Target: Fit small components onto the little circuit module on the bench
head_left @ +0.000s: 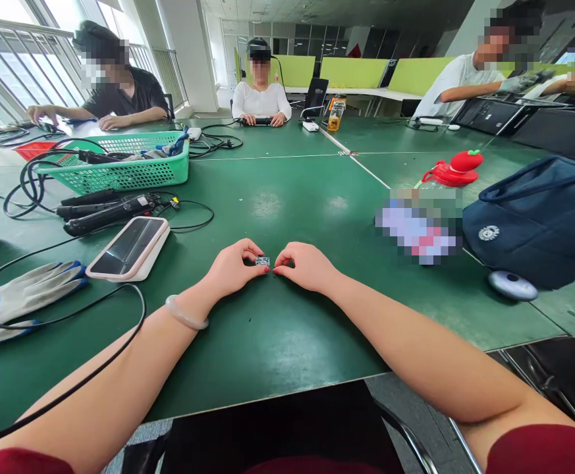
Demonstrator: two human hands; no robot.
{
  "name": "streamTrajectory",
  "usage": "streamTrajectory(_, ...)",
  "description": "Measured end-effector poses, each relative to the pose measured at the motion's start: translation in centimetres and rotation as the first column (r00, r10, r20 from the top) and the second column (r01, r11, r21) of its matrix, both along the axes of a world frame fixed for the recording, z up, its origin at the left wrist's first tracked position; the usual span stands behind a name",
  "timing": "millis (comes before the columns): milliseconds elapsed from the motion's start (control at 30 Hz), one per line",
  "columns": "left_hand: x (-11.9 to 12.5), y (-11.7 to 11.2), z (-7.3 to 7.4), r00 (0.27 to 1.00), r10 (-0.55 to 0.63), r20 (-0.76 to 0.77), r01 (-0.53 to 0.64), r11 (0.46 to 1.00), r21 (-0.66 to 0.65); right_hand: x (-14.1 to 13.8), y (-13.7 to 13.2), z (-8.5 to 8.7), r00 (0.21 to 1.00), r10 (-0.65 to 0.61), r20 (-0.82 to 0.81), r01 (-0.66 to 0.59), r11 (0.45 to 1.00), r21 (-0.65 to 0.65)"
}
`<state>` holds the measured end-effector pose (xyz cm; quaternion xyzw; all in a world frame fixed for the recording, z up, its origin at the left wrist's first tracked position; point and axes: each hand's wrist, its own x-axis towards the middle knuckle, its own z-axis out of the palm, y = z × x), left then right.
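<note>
Both hands, left hand (232, 266) and right hand (304, 265), are pinching a tiny component (262, 261) between fingertips over the green table (277, 329); its details are too small to read.

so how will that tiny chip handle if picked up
The chip, small between the left hand and right hand, is probably very light and easy to drop. It looks flat and stiff, so it should not roll, though it may slide on the smooth table.
</note>
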<state>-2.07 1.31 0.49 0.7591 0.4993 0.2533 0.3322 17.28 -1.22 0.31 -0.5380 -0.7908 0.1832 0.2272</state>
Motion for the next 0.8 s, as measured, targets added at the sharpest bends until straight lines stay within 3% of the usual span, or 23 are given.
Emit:
streamTrajectory(133, -0.04, 0.03, -0.05, 1.000, -0.004, -0.013, 0.004, 1.000, 0.008, -0.33, -0.03, -0.09, 0.999, 0.016, 0.035, -0.016, 1.000, 0.006)
streamTrajectory(800, 0.10, -0.35, 0.13, 0.998, -0.022, -0.062, 0.026, 0.998, 0.064, -0.54, -0.76, 0.59, 0.988, 0.040, -0.151, -0.018, 0.990, 0.143)
